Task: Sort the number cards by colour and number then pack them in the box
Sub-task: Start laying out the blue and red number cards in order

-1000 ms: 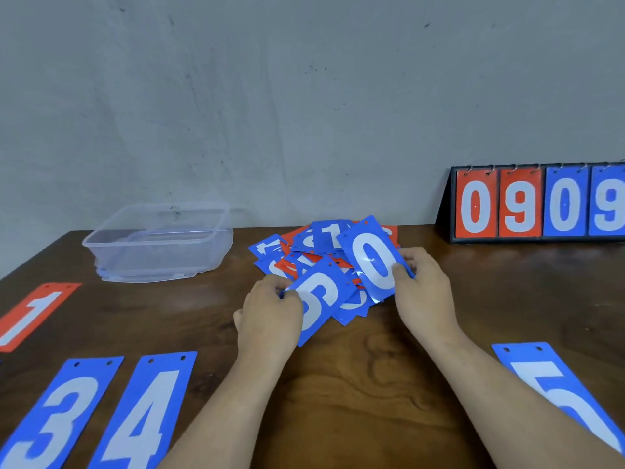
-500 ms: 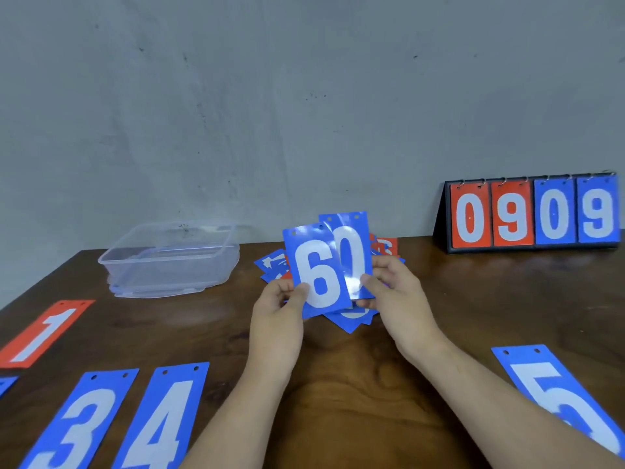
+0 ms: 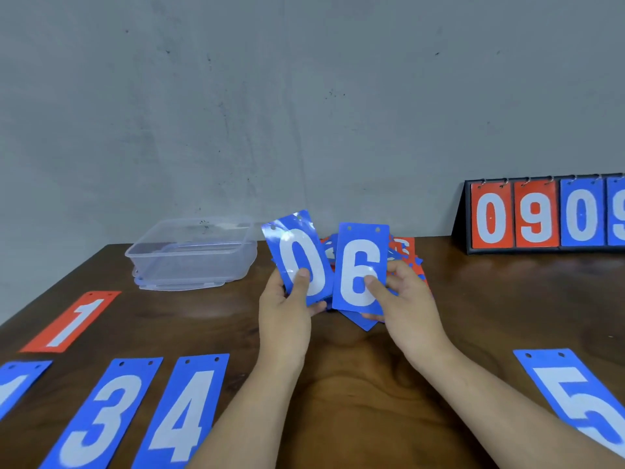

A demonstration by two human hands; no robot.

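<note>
While both bare hands are raised above the middle of a dark wooden table (image 3: 338, 384), each pinches one blue number card upright, facing the camera. The left hand (image 3: 287, 309) grips the blue 0 card (image 3: 297, 255) by its lower edge, thumb on the front, the card tilted slightly toward eleven o'clock. The right hand (image 3: 402, 299) pinches the blue 6 card (image 3: 360, 269) the same way, just beside the 0. Behind them, at twelve o'clock, lies a loose pile of red and blue cards (image 3: 404, 253). At ten o'clock sits a clear plastic box (image 3: 192, 255), open. At nine o'clock a red 1 card (image 3: 72, 321) lies flat. At seven o'clock lie a blue 1 card (image 3: 15, 384), a blue 3 card (image 3: 108, 414) and a blue 4 card (image 3: 186, 411) side by side. At four o'clock lies a blue 5 card (image 3: 581, 397). At two o'clock stands a flip scoreboard (image 3: 541, 214).
</note>
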